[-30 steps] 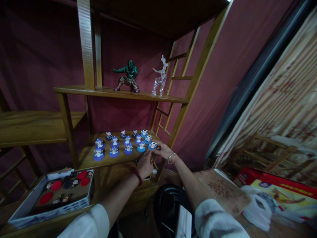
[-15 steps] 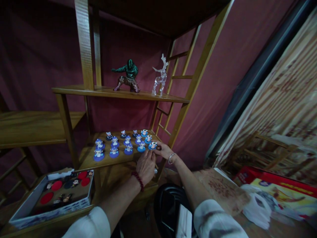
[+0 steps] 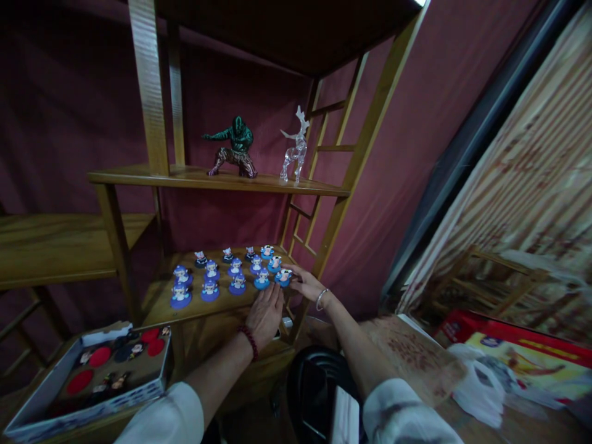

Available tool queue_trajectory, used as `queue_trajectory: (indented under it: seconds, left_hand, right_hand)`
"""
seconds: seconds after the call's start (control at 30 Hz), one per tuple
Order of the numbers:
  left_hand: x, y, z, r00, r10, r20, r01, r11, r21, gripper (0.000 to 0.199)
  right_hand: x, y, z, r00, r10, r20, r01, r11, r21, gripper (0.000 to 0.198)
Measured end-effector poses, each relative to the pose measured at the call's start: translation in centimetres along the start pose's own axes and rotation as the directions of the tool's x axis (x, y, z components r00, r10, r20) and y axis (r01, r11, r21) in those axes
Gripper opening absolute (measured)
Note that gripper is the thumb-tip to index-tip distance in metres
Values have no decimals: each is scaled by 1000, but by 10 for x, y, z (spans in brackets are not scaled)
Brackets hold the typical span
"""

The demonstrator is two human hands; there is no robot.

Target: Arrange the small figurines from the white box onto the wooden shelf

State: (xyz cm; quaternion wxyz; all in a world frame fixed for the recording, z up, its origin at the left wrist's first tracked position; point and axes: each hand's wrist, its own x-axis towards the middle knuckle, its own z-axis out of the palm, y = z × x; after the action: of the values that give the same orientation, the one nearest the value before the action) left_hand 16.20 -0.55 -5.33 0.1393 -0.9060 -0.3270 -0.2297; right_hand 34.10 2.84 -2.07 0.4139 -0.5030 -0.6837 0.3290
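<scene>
Small figurines on round bases stand in rows on the lower wooden shelf [image 3: 194,311]. Purple-based ones [image 3: 210,290] fill the left and middle, and black-based ones [image 3: 227,254] stand at the back. At the right is a column on blue bases; its front figurine [image 3: 283,277] is nearest both hands. My right hand [image 3: 306,285] reaches along that figurine's right side, fingers stretched and apart; whether they touch it I cannot tell. My left hand [image 3: 266,317] lies at the shelf's front edge just below the figurine, fingers extended, holding nothing visible.
An open box [image 3: 160,379] with several more figurines and red discs stands at the lower left. On the shelf above are a green-and-bronze crouching statue [image 3: 237,148] and a clear deer figure [image 3: 296,151]. A black stool [image 3: 319,382] is below my arms; a white plastic bag [image 3: 478,391] lies at right.
My right hand's fingers have opened away from the front blue-based figurine. My left hand has drawn slightly down and left of it. The view has shifted a little.
</scene>
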Motion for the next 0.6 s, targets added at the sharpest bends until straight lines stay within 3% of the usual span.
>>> queue_trajectory:
  seconds: [0.13,0.3,0.6]
  left_hand:
    - [-2,0,13,999,-1,-44,4,998,63,47]
    - [-4,3,16,997,-8,-71,12,998,66,49]
    - [-4,4,22,996,-10,-85,15,998,57,50]
  right_hand:
    - [9,11,-7,995,9,-101,5,991,132,43]
    - [27,21,-11,983,62,-173,-42,992,117,41]
    - [55,16,-5,978,169,-119,-133,954,267,52]
